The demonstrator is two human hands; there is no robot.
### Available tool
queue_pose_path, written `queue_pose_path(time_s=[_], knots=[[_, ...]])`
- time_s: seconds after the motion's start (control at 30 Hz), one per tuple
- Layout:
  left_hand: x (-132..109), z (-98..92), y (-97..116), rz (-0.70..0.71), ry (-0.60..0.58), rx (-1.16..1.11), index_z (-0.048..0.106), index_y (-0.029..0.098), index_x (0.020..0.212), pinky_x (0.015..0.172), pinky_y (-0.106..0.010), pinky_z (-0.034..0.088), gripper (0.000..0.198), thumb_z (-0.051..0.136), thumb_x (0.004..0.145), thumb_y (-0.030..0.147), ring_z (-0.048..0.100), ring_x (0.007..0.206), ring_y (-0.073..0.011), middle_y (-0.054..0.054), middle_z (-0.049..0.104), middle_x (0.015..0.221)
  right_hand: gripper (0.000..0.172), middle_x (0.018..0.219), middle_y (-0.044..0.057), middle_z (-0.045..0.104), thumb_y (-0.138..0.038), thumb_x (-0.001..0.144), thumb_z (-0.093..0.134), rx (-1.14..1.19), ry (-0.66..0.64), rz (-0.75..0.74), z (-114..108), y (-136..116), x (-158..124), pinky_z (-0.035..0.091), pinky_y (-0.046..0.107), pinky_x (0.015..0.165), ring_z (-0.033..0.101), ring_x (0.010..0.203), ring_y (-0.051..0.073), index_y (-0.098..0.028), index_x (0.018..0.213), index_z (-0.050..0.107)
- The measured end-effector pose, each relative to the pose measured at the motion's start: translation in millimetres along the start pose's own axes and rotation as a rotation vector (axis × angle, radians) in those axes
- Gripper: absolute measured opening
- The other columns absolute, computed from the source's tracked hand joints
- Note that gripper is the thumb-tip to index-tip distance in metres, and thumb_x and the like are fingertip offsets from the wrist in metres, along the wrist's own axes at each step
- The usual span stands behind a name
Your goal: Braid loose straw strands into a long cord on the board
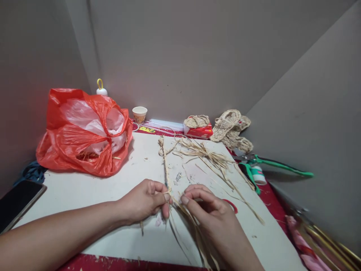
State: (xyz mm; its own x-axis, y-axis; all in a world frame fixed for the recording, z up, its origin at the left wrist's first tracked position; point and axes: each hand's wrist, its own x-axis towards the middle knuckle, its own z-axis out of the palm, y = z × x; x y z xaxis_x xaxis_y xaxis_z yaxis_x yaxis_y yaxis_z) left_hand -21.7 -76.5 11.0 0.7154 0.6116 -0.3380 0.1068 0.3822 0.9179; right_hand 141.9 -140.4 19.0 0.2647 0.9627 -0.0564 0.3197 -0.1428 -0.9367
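Note:
A thin braid of pale straw-like fibre (166, 165) runs up the white board (146, 165), with a knotted loop at its far end. My left hand (148, 199) pinches the near end of this braid between thumb and fingers. Just to the right, my right hand (211, 210) is closed, thumb against fingertips, on a fibre strand whose tip shows above the thumb. Loose strands (199, 241) fan out from the braid's near end, passing below the right hand toward me. Beyond that hand lies a spread bundle of dry fibre strands (210, 153).
A red plastic bag (84, 150) sits at the left, near a phone (21, 201). Along the back stand a paper cup (140, 114), a red packet (199, 131) and coiled braids (231, 128). Green-handled shears (282, 166) and a small white bottle (258, 175) are at the right.

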Motion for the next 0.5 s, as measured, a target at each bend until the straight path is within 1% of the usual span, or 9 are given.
queue_pose_path(time_s=[0.07, 0.13, 0.2, 0.33, 0.5], knots=[[0.5, -0.1, 1.1, -0.013, -0.011, 0.004, 0.051, 0.014, 0.073, 0.038, -0.020, 0.012, 0.026, 0.056, 0.077, 0.040, 0.023, 0.035, -0.0023, 0.002, 0.059, 0.053, 0.022, 0.093, 0.006, 0.063, -0.037, 0.067, 0.065, 0.057, -0.052, 0.042, -0.3, 2.6, 2.7, 0.042, 0.026, 0.069, 0.057, 0.079, 0.019, -0.017, 0.059, 0.062], [1.2, -0.4, 1.1, -0.015, -0.018, 0.006, 0.052, 0.014, 0.073, 0.039, -0.020, 0.013, 0.027, 0.056, 0.077, 0.040, 0.023, 0.036, -0.0022, 0.002, 0.059, 0.055, 0.022, 0.096, 0.007, 0.065, -0.038, 0.067, 0.065, 0.107, -0.096, 0.121, 2.0, 3.9, 4.4, 0.043, 0.028, 0.073, 0.057, 0.079, 0.020, -0.017, 0.059, 0.063], [2.0, -1.2, -0.4, -0.011, -0.020, 0.017, 0.054, 0.014, 0.074, 0.039, -0.020, 0.013, 0.027, 0.056, 0.078, 0.040, 0.024, 0.037, -0.0024, 0.001, 0.059, 0.056, 0.022, 0.096, 0.007, 0.065, -0.037, 0.066, 0.066, 0.139, -0.103, 0.165, 5.9, 3.7, 4.8, 0.043, 0.029, 0.073, 0.058, 0.079, 0.020, -0.017, 0.058, 0.062], [3.5, -3.0, -7.0, 0.017, -0.008, 0.045, 0.056, 0.013, 0.077, 0.038, -0.020, 0.013, 0.025, 0.054, 0.080, 0.038, 0.022, 0.037, -0.0029, 0.000, 0.061, 0.058, 0.025, 0.096, 0.007, 0.064, -0.039, 0.065, 0.066, 0.160, -0.085, 0.162, 12.7, 6.0, 2.5, 0.043, 0.028, 0.068, 0.057, 0.076, 0.020, -0.017, 0.056, 0.058], [2.7, -2.1, -9.3, 0.058, 0.025, 0.064, 0.056, 0.013, 0.073, 0.037, -0.020, 0.015, 0.030, 0.054, 0.079, 0.042, 0.024, 0.036, -0.0029, 0.001, 0.058, 0.055, 0.027, 0.096, 0.008, 0.062, -0.040, 0.069, 0.065, 0.171, -0.099, 0.109, 19.5, 19.4, -0.1, 0.042, 0.028, 0.069, 0.058, 0.081, 0.021, -0.018, 0.055, 0.058]])
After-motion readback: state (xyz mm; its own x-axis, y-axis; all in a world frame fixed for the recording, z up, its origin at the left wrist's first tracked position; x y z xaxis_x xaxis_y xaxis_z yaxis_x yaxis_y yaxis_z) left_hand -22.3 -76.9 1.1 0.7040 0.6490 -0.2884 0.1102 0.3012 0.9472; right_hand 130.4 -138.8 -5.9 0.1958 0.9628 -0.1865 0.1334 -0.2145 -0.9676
